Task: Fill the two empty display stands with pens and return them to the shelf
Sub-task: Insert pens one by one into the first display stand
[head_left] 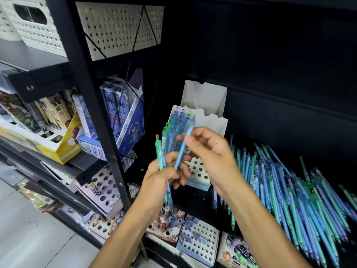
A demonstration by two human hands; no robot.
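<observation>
both hands (185, 161) (fingers curled) pinch pens (180, 149) upright.

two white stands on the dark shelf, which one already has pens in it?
The front stand, just behind the hands: blue and green pens fill its back left rows, front holes empty. The rear stand behind it shows no pens.

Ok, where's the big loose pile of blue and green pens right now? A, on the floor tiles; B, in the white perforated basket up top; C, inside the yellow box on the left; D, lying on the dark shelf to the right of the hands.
D: the loose pens lie heaped on the dark shelf to the right of the right hand, beside the white display stand.
</observation>
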